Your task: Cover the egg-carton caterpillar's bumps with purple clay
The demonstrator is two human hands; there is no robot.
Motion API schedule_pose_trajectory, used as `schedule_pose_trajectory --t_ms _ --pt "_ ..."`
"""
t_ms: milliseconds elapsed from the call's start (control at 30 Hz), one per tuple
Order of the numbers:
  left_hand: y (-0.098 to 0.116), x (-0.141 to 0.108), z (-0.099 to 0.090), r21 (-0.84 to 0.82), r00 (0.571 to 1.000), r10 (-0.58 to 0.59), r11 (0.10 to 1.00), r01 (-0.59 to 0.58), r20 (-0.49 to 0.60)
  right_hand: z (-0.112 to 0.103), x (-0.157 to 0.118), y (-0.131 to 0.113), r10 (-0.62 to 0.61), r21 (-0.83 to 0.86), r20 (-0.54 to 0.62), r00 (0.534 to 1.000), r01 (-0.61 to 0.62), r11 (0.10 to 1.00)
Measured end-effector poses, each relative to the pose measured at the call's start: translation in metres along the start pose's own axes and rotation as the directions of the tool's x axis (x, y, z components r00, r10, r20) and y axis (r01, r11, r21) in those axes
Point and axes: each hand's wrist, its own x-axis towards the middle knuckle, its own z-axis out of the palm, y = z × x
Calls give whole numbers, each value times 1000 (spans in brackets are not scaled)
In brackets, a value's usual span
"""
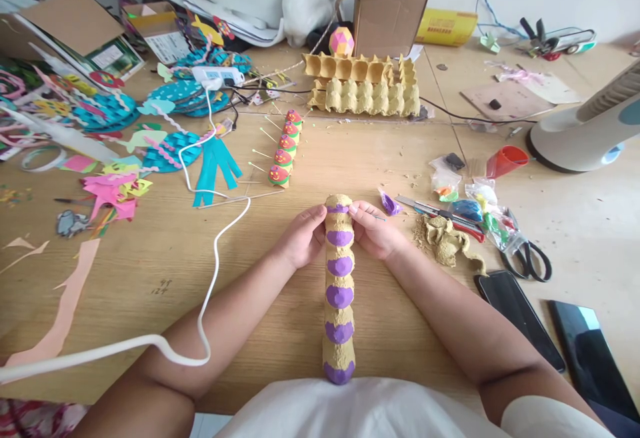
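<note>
A long strip of egg carton (339, 315) lies lengthwise in front of me, its near end against my shirt. Purple clay (340, 266) covers part of each bump, and the patch on the farthest bump is narrower. My left hand (306, 235) grips the strip's far end from the left, thumb beside the farthest purple patch. From the right, my right hand (374, 230) pinches that same end with its fingertips. A thin grey stick (379, 217) pokes out between the right fingers. Just beyond that hand lies a bag of purple clay (389, 203).
A finished-looking red and green carton caterpillar (286, 148) lies ahead, toothpicks beside it. Egg cartons (373, 95) stand behind. At right are a utility knife (425, 208), tan clay (445, 241), scissors (533, 261) and phones (517, 315). A white cable (215, 271) crosses the left side.
</note>
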Motion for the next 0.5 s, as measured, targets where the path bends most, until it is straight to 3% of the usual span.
schedule_pose_trajectory --t_ms 500 --pt "-3 1 -5 -22 999 -14 1000 13 -37 2 0 4 -25 -32 -53 998 23 999"
